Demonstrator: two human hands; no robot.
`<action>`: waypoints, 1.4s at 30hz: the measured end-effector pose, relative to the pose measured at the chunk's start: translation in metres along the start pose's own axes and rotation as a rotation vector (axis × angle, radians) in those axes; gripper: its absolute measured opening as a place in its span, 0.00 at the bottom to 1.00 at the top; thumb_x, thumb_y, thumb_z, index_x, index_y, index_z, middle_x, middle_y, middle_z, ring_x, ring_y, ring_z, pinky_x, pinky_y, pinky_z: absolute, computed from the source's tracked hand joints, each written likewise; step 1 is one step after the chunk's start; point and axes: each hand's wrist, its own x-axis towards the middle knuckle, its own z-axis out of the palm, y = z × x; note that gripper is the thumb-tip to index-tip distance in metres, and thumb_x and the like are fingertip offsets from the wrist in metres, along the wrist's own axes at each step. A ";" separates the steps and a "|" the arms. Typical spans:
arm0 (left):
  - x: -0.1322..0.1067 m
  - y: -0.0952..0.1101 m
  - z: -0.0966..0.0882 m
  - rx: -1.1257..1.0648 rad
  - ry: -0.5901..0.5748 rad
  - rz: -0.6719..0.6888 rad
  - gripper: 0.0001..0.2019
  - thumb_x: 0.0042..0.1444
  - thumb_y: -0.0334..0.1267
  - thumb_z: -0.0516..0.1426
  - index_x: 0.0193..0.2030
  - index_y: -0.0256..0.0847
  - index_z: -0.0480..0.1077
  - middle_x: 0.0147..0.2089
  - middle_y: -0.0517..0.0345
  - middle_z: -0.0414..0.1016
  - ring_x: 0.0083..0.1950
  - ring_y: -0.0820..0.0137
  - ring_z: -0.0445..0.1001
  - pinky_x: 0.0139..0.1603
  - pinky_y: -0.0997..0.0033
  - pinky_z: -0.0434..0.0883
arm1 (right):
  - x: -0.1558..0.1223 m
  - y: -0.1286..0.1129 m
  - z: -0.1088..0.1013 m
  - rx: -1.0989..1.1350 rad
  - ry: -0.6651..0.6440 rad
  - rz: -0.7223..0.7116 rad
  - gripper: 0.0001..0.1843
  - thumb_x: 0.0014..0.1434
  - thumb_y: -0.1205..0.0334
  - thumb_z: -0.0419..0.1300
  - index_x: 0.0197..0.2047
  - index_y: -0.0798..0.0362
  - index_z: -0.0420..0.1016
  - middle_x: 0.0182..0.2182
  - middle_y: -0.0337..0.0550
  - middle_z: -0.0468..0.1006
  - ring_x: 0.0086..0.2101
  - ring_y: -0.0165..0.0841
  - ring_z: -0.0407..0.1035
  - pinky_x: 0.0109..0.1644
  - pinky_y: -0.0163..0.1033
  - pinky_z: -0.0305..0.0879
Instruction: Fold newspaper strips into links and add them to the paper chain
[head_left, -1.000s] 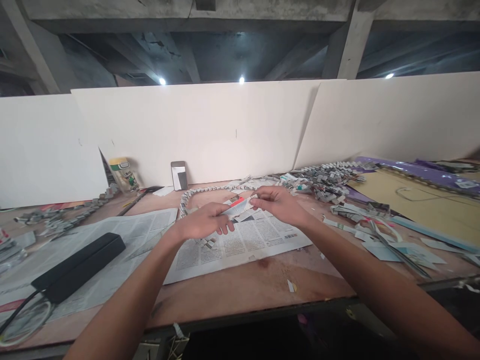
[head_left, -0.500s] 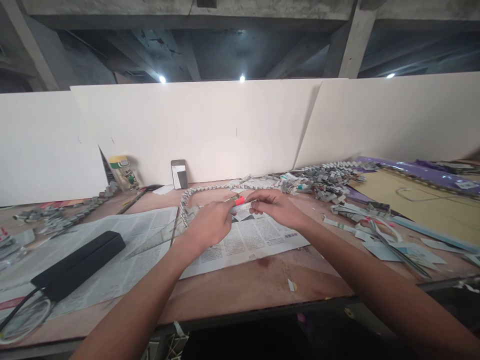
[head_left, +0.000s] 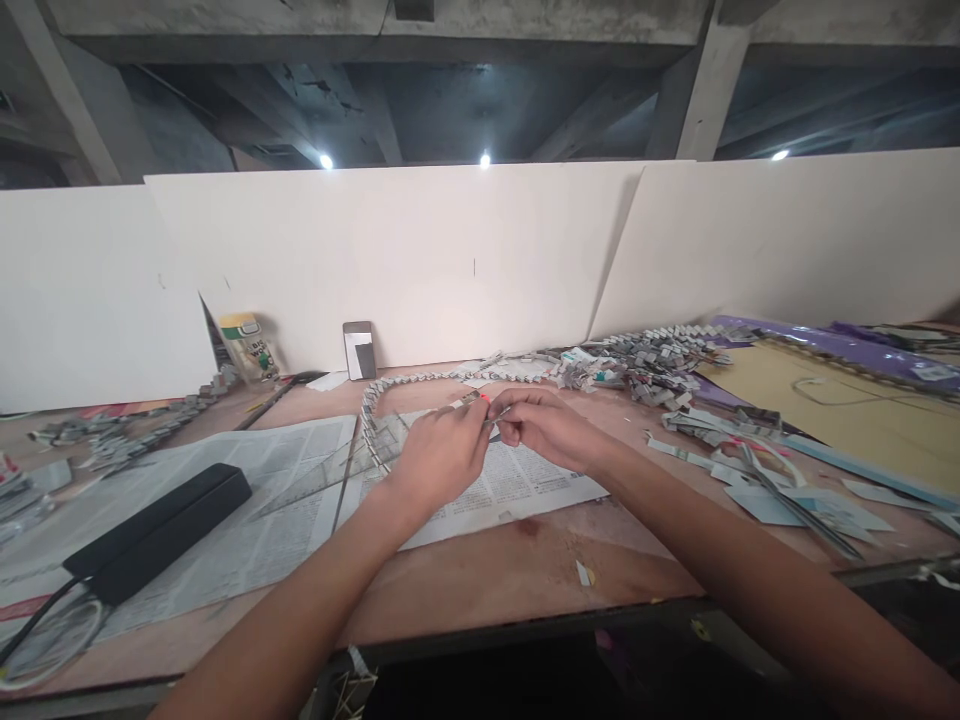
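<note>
My left hand [head_left: 444,448] and my right hand [head_left: 551,425] meet above the newspaper sheet [head_left: 480,515] at mid table. Both are closed, fingertips together on a small folded paper strip [head_left: 496,413], most of which the fingers hide. A bit of orange-red shows at the left fingertips. Behind the hands, a woven chain of folded paper [head_left: 367,405] curves along the table. Beside my left wrist lies a clear set square [head_left: 319,475], partly covered by the arm.
A black oblong case [head_left: 161,525] with a cable lies left. A phone [head_left: 358,350] and a jar [head_left: 250,347] stand against the white board [head_left: 405,265]. Right are a heap of folded paper pieces [head_left: 652,365], scissors [head_left: 802,510] and paper scraps.
My hands have drawn together and the left has turned, its back now more toward me. The strip that showed between them is now mostly covered by fingers.
</note>
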 end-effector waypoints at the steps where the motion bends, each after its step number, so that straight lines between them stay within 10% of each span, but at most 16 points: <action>1: 0.000 0.000 0.000 -0.027 -0.005 0.001 0.16 0.64 0.42 0.38 0.48 0.38 0.61 0.36 0.49 0.74 0.32 0.60 0.72 0.27 0.68 0.59 | -0.001 -0.001 0.000 0.005 -0.010 -0.003 0.02 0.47 0.67 0.60 0.28 0.55 0.74 0.25 0.39 0.68 0.24 0.26 0.57 0.31 0.36 0.56; 7: -0.002 -0.006 -0.007 -0.453 -0.035 0.026 0.17 0.65 0.45 0.36 0.43 0.40 0.61 0.30 0.57 0.68 0.30 0.67 0.67 0.29 0.70 0.60 | -0.002 -0.005 -0.013 -0.176 -0.056 -0.144 0.13 0.51 0.61 0.63 0.41 0.52 0.73 0.28 0.38 0.71 0.27 0.27 0.61 0.33 0.35 0.58; 15: -0.004 0.001 -0.009 -0.919 -0.144 0.054 0.19 0.64 0.49 0.38 0.40 0.40 0.63 0.25 0.62 0.56 0.26 0.74 0.58 0.27 0.74 0.62 | -0.004 -0.001 -0.005 -0.264 0.007 -0.277 0.11 0.54 0.55 0.61 0.33 0.55 0.76 0.23 0.40 0.72 0.26 0.28 0.63 0.32 0.37 0.60; 42: -0.002 0.003 -0.006 -0.816 -0.037 -0.019 0.17 0.63 0.47 0.42 0.33 0.40 0.63 0.25 0.63 0.59 0.27 0.73 0.60 0.29 0.74 0.60 | -0.005 -0.003 -0.003 -0.302 0.316 -0.399 0.11 0.50 0.57 0.64 0.22 0.53 0.73 0.20 0.37 0.69 0.26 0.29 0.63 0.34 0.38 0.61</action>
